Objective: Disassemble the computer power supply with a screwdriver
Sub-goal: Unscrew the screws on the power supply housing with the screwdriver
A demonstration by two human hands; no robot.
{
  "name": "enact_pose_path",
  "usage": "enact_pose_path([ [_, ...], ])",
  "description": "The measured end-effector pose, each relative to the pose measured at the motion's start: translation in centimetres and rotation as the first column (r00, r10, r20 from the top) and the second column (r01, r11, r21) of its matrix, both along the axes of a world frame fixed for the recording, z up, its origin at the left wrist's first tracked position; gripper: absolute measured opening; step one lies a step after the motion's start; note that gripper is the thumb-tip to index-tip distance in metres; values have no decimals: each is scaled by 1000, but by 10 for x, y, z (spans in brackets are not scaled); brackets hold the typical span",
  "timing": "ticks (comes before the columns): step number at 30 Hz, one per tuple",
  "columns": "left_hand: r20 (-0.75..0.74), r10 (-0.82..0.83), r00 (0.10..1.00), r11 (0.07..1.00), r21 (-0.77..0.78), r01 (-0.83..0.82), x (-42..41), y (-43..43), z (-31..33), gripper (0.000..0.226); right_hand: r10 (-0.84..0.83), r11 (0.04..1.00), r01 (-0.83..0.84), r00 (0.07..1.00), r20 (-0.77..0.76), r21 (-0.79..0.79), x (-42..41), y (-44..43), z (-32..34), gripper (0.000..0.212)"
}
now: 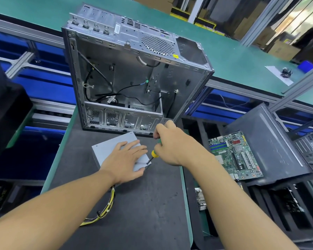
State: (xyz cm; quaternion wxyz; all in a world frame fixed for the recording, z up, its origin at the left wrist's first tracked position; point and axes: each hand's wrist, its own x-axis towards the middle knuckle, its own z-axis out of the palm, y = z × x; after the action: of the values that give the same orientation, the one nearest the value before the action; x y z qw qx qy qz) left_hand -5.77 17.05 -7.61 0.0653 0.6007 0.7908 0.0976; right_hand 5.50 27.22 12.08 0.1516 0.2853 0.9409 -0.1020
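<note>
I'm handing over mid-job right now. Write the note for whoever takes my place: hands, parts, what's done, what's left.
Hands: the left hand lies flat, pressing on top of the power supply. The right hand grips the screwdriver, tip at the supply's near right corner.
Parts: the supply lies on the dark mat in front of the open computer case. Its cable bundle trails toward the person. The motherboard lies to the right.
Done: the supply is out of the case.
Left: its cover is still on. Remove the screws and lift the cover.
</note>
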Motion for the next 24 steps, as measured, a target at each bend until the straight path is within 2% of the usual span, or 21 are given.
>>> enact_pose_path([
  [4,-6,4,1000,1000,-8,-4,0,0,1,71,-66,985,66,998,-5,159,1,-6,-1,31],
  [7,8,6,1000,1000,-1,-6,0,0,1,69,-21,980,28,999,-36,197,1,-10,-2,20],
  [9,5,3,1000,1000,1,-3,0,-1,1,69,14,988,-11,1000,-21,155,1,-10,-1,15],
  [11,0,4,1000,1000,4,-4,1,-1,1,70,12,994,-11,1000,-1,111,2,-9,0,27],
  [16,-6,2,1000,1000,-3,-2,-1,0,0,71,-92,985,95,995,-23,146,2,-11,0,36],
  [19,5,5,1000,1000,-5,-5,0,0,0,71,-29,985,37,998,-51,167,1,-9,0,19],
  [20,7,5,1000,1000,-6,-5,0,0,0,71,-9,990,13,999,-33,140,1,-8,0,14],
  [24,8,3,1000,1000,-1,-3,-1,1,0,71,-28,999,27,999,26,18,0,-2,3,28],
])
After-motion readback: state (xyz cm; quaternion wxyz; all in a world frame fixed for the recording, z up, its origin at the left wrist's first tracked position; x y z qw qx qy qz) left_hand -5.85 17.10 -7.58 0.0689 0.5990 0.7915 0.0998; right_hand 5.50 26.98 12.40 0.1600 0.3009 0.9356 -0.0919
